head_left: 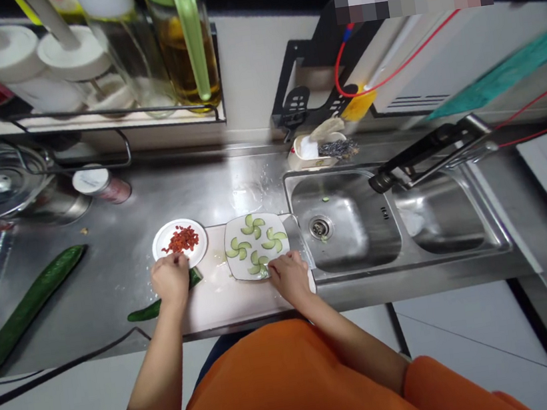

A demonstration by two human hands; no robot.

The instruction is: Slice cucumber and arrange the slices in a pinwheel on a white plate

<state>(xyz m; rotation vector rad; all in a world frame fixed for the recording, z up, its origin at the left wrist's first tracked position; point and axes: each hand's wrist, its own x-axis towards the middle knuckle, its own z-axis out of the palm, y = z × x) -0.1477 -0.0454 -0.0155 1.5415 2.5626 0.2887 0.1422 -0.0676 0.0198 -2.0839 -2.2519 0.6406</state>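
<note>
The plate (257, 243) sits in front of you on the board (226, 305), bearing pale green slices (235, 244) set out in four pinwheels, one towards each side. Your right hand (290, 273) is at its near right corner, fingers narrow and curled in over the rim beside the nearest pinwheel; you cannot tell from here whether they pinch anything. Just left of the plate is a round dish (157, 247) with a heap of small red bits (182, 239). Your left hand (170, 279) is at the near edge of that dish, fingertips drawn together; whether a red bit is between them, you cannot tell. A cucumber stub (145, 312) lies by your left wrist, partly hidden behind it. Farther left, a long cucumber (30, 311) slants across the steel counter (103, 268), with a jar (108, 188) and a lidded pot (59, 203) beyond it. Above these, a rack (128, 116) holds bottles and jars, the oil bottle (181, 59) at its right end. To your right is the sink (357, 227), two basins under a black tap (418, 152)
</note>
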